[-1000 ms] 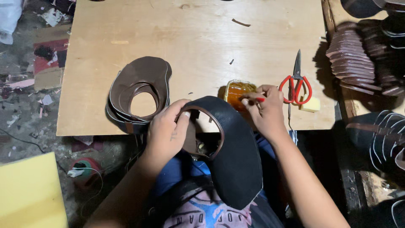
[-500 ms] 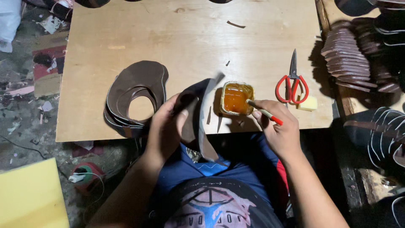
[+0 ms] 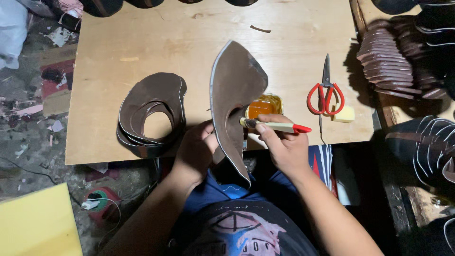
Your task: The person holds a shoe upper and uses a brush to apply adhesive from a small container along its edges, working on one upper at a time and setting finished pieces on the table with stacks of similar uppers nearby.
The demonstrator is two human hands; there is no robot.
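My left hand [image 3: 196, 150] holds a brown curved leather piece [image 3: 234, 90] upright by its lower edge, over the front edge of the wooden board [image 3: 199, 42]. My right hand [image 3: 282, 142] grips a small brush with a cream handle and red tip [image 3: 277, 126]; its bristle end touches the inner edge of the leather piece. Just behind the brush sits a small container of amber glue [image 3: 264, 105], partly hidden by the leather.
A stack of similar brown leather cut-outs [image 3: 151, 114] lies left of my hands. Red-handled scissors [image 3: 325, 90] and a pale yellow block [image 3: 343, 114] lie at the right. Stacked brown pieces [image 3: 386, 61] and dark shoe parts [image 3: 424, 142] fill the right side. A yellow sheet [image 3: 38, 223] lies at the lower left.
The leather piece has been raised and turned upright, its brown side showing. My right hand drew the brush from the glue container to the piece's inner edge.
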